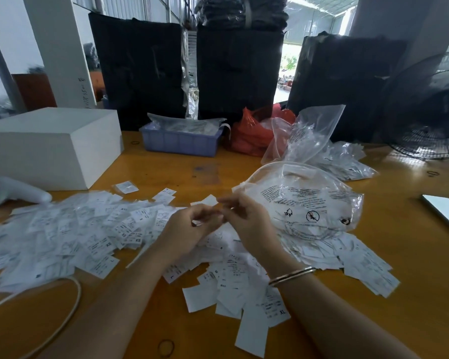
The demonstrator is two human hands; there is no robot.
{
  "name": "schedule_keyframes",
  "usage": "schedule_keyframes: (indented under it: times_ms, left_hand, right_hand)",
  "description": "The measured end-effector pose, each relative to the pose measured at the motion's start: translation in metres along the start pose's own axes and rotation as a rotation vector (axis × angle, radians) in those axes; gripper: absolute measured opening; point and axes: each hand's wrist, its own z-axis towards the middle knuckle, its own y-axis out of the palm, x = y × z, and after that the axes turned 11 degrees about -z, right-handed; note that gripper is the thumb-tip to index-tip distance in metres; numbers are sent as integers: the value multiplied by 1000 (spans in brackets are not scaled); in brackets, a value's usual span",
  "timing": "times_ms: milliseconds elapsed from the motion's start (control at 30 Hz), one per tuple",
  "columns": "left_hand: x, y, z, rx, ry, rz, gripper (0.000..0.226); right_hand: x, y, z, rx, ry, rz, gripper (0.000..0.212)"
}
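Two hands, left hand (192, 226) and right hand (244, 218), meet with curled fingertips; blur hides whether they pinch anything. Flat rectangular paper size labels (94, 234) lie heaped beneath them, from 9 to 4 o'clock, with a crinkled clear plastic bag (309, 203) at 2 o'clock

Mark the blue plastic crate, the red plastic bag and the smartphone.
blue plastic crate (179, 145), head view, on its front wall.
red plastic bag (249, 136), head view, on its crumpled middle.
smartphone (445, 211), head view, on its screen.
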Motion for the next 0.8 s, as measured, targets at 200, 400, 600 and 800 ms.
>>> schedule_keyframes:
  times_ms: [200, 400, 600, 800]
  left_hand:
    - [1, -6, 3, 246, -27, -155, 9]
    - [1, -3, 3, 273, -69, -304, 7]
    - [1, -4, 3, 226, -86, -280, 28]
    - [1, -3, 2, 202, -107, -329, 15]
  right_hand:
    - [13, 8, -4, -118, 171, -302, 28]
    - [22, 13, -8, -316, 59, -739, 48]
    - [20, 8, -7, -234, 158, -479, 13]
    - [20, -1, -12, -15, 254, -69, 28]
